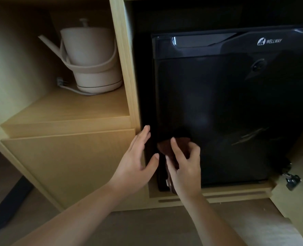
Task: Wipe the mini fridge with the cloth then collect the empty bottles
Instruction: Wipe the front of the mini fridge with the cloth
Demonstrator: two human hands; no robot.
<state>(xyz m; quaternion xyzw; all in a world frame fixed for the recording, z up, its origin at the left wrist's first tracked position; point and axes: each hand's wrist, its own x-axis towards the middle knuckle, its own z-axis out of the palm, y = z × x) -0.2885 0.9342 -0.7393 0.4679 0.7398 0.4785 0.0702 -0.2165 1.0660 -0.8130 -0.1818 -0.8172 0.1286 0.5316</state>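
Both hands work low in the middle of the frame, at the lower left corner of the mini fridge point(218, 103). Starting at the left, a pale kettle point(92, 57) stands on its base on the shelf point(72, 107) in the upper left, with its cord trailing beside it; it has no part in this step. Next comes the left hand point(138, 157), spread flat and open with nothing in it, its fingers lying along the dark gap between the wooden cabinet point(67, 166) and the fridge's edge. Just right of it, the right hand point(184, 166) is closed around a bunched brown cloth point(172, 148), pressing it against the lower left of the black door.

My reading is that the wiping is under way and far from finished, since the cloth covers only one small corner. Faint pale streaks show on the glossy door at the lower right, so that patch likely needs attention. To do this well, the cloth should be opened out flatter for wider contact, then drawn in overlapping strokes across the door towards the right and up to the handle recess, with the free hand steadying the fridge. No bottles are visible; the door is shut.
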